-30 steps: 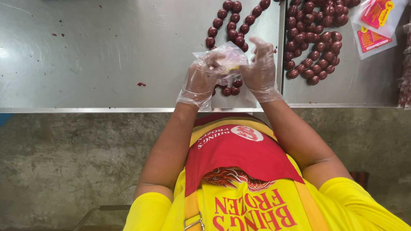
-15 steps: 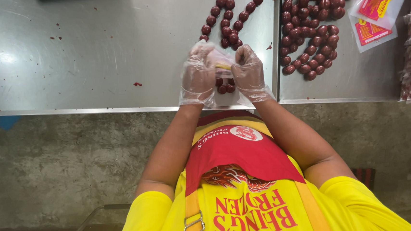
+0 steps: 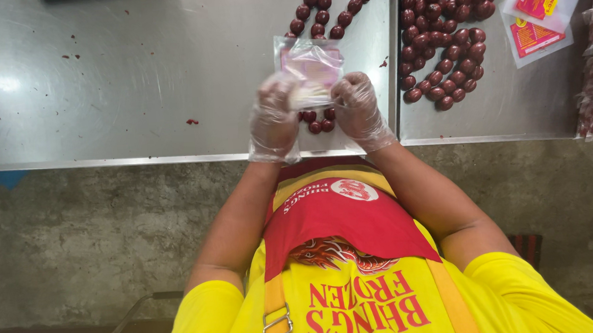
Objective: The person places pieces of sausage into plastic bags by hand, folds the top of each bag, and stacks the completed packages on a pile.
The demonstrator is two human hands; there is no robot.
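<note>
Lifting a clear bag (image 3: 312, 68) off the tabletop (image 3: 95, 76), both hands (image 3: 273, 116) (image 3: 358, 106) now grasp it above the sausages (image 3: 317, 120).

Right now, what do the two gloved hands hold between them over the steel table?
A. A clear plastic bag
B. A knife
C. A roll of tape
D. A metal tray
A: the left hand and the right hand both grip a clear plastic bag above the steel table, with the string of red sausages lying beside it.
</note>
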